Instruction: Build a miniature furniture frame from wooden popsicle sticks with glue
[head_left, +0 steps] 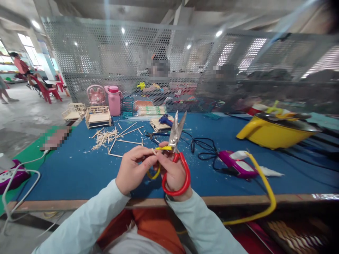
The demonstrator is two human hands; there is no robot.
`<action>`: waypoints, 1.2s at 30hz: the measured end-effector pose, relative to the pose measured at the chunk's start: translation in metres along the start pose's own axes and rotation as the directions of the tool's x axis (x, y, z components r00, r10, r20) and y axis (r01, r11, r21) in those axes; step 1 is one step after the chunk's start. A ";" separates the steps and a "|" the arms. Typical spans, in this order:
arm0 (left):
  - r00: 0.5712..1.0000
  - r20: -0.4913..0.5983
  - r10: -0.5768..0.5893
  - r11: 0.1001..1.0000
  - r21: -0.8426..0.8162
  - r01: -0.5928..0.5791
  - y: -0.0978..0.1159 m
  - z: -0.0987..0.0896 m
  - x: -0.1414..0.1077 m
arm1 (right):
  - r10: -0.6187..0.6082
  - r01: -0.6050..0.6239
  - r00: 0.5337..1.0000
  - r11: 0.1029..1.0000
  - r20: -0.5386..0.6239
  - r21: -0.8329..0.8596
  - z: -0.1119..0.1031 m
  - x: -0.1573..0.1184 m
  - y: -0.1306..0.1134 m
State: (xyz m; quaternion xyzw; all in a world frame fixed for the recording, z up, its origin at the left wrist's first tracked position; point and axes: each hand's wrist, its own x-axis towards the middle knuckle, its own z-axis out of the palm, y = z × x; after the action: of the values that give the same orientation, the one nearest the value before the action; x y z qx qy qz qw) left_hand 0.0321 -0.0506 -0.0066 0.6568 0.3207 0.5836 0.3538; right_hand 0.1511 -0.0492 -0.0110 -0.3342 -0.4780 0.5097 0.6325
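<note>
Concrete flr (23, 118), red plastic chair (47, 90) on the L, perforated metal screen (106, 53) behind blue tbl (87, 176), ceiling lts (219, 33) on.

Blue tabletop (87, 176) with red-handled scissors (176, 174) at centre.

Pink flask (114, 102) upper left; yellow pot (275, 132) at right; purple-and-white power strip (238, 165) right of centre; pale blue sleeves (90, 215) at the bottom.

Single view, worn on the person's head. It looks forward and down over the near edge of the blue surface (87, 180), both forearms entering from below, the hands close and near the middle. Beyond the surface, the perforated metal screen (127, 53) fills the upper part; floor (29, 116) shows at left.
</note>
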 end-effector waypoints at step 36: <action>0.940 -0.027 -0.340 0.934 -0.127 0.335 0.007 -0.002 0.007 | 0.151 0.401 0.760 0.655 0.632 -0.640 -0.045 0.004 -0.045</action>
State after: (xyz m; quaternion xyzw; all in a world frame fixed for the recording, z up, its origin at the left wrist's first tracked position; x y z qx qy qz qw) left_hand 0.0313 -0.0480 0.0031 0.5549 0.4014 0.5484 0.4798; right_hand 0.2082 -0.0535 0.0169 -0.3330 -0.8506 0.3012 0.2737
